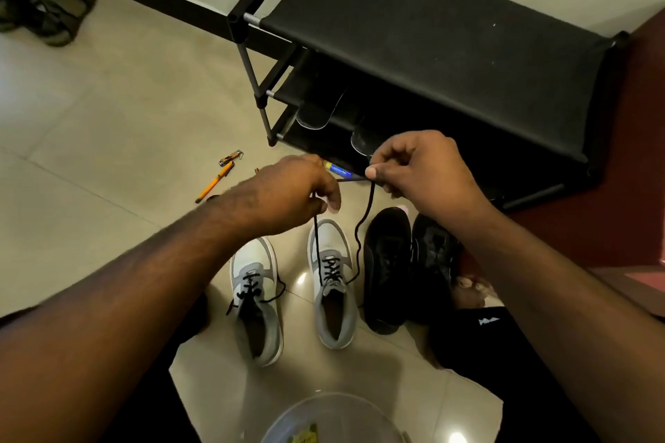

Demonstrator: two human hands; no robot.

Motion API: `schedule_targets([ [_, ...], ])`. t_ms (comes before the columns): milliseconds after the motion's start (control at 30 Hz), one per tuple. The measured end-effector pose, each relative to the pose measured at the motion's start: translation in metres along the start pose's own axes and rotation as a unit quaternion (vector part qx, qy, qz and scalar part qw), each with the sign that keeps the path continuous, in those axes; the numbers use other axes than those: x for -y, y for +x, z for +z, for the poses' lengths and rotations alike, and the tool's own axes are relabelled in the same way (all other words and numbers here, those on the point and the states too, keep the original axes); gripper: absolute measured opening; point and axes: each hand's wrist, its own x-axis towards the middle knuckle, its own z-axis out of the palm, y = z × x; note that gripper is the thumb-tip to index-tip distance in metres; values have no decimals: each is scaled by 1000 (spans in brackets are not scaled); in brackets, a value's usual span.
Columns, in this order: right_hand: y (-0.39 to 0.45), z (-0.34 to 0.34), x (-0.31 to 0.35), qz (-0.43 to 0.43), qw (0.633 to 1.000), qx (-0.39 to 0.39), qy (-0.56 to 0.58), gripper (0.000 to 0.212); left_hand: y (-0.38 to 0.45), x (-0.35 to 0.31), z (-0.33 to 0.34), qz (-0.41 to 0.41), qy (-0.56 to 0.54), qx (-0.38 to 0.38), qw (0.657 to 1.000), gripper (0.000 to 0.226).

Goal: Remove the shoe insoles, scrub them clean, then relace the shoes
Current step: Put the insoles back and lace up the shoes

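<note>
My left hand (298,191) and right hand (414,169) each pinch the black lace (360,241). It is soft and floppy, so I hold near its ends.

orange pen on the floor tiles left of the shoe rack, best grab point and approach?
Grip the orange pen mid-barrel, coming from above with fingers across its width. It lies flat and diagonal on the beige tiled floor, so only the top and long sides are free. Its upper end sits close to a small orange-and-metal tool; mid-barrel probably keeps clear of it.
</note>
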Motion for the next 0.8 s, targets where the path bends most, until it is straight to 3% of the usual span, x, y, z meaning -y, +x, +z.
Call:
schedule_targets([
  [67,1,2,-2,52,996,58,32,3,3,-5,9,-49,105,-19,993,45],
  [167,2,1,-4,81,982,126,119,5,3,-13,18,-48,65,-70,994,60],
  [267,2,0,-5,88,968,165,166,8,3,-13,23,-9,-24,-127,992,35],
  [367,10,-7,-22,100,971,121,178,6,1,5,20,11,-163,-117,980,10],
  [433,22,-17,-55,97,995,24,13,15,-1,39,19,-51,-213,-88,972,6],
  [500,31,-24,-96,104,969,-40,-221,14,-7,99,39,-210,-149,5,966,12],
  [567,34,-23,-137,149,929,-35,-336,16,-18,162,77,-365,4,111,924,30],
  [633,33,-12,-169,190,896,7,-402,19,-23,208,113,-435,81,139,886,49],
  [667,33,-2,-184,190,878,29,-438,21,-21,218,129,-443,78,126,884,59],
  [733,33,25,-210,136,843,58,-517,24,-11,210,152,-397,59,69,913,83],
  [800,33,58,-230,74,857,79,-503,33,9,180,172,-321,-4,48,946,88],
])
